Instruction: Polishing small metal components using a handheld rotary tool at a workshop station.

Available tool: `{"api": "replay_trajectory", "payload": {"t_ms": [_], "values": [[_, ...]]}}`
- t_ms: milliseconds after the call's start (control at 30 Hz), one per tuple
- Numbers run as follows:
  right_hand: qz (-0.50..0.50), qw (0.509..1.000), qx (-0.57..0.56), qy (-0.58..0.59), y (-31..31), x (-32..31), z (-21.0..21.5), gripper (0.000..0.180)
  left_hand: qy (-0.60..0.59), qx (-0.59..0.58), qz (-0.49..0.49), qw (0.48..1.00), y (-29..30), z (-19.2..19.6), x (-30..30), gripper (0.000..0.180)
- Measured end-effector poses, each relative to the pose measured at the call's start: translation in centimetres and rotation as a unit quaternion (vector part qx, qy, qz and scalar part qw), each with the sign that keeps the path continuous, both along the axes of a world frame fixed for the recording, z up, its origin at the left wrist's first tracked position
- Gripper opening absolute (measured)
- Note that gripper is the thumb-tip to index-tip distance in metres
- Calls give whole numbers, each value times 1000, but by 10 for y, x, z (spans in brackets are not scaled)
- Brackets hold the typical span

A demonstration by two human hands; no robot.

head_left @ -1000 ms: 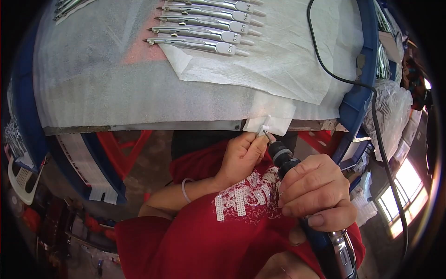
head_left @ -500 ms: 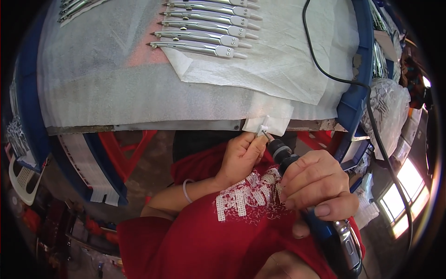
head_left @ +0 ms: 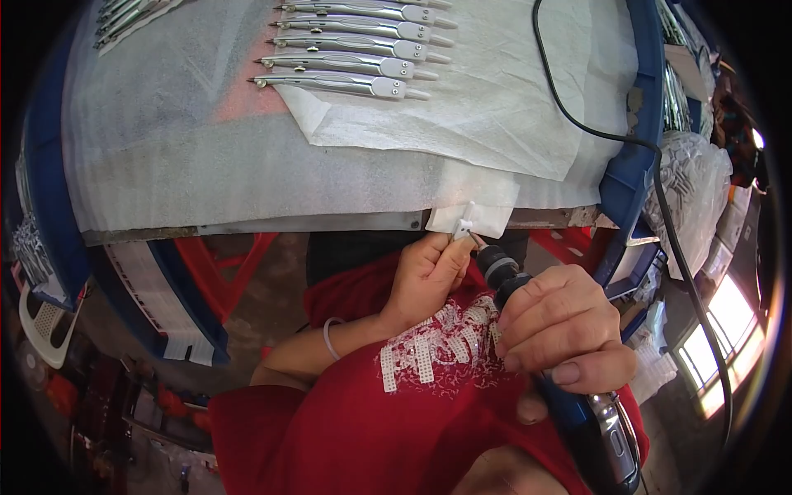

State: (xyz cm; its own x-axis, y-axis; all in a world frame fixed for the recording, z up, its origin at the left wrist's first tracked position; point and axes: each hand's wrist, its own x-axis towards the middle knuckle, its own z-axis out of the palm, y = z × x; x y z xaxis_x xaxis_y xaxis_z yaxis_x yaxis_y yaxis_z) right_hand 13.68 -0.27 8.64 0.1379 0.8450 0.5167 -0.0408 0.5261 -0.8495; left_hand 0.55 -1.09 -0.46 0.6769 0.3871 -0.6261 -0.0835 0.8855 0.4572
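At the table's near edge my left hand (head_left: 423,276) pinches a drawing compass (head_left: 464,228). Only its pale head, with small dark screw holes, shows past the fingertips; the rest is hidden. My right hand (head_left: 568,326) is wrapped round a dark blue electric screwdriver (head_left: 596,441), tilted up to the left. Its thin bit reaches close beside the compass head; whether they touch I cannot tell. Under the head lies a small white pad (head_left: 491,216). Several silver compasses (head_left: 346,85) lie in a row on white sheeting (head_left: 487,124) beyond the hands.
A black cord (head_left: 577,124) runs across the table's right side and down past a blue crate (head_left: 631,177). Clear plastic bags of parts (head_left: 693,181) sit at the right. More compasses (head_left: 132,16) lie far left. A red stool (head_left: 227,272) stands under the table.
The table and its row of compasses have shifted slightly left and up in view. Both hands keep their hold, and the bit stays near the compass head.
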Motion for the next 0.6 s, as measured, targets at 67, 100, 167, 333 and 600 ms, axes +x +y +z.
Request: {"api": "replay_trajectory", "payload": {"t_ms": [67, 100, 167, 333, 600], "values": [[-2, 1000, 7, 4, 1, -2, -2, 34, 0, -8, 1, 1000, 2, 1, -2, 19], [-5, 1000, 14, 7, 1, -2, -3, 33, -2, -16, 2, 1000, 3, 1, -3, 18], [18, 999, 6, -37, 1, 4, -1, 36, -4, -15, 2, 1000, 3, 1, -2, 18], [79, 992, -26, -93, 1, 15, 8, 41, -8, 5, 6, 1000, -1, -1, -5, 17], [-92, 974, -195, 65, -34, 17, 11, 54, -113, -119, -63, 984, 21, 0, -14, 37]]}}
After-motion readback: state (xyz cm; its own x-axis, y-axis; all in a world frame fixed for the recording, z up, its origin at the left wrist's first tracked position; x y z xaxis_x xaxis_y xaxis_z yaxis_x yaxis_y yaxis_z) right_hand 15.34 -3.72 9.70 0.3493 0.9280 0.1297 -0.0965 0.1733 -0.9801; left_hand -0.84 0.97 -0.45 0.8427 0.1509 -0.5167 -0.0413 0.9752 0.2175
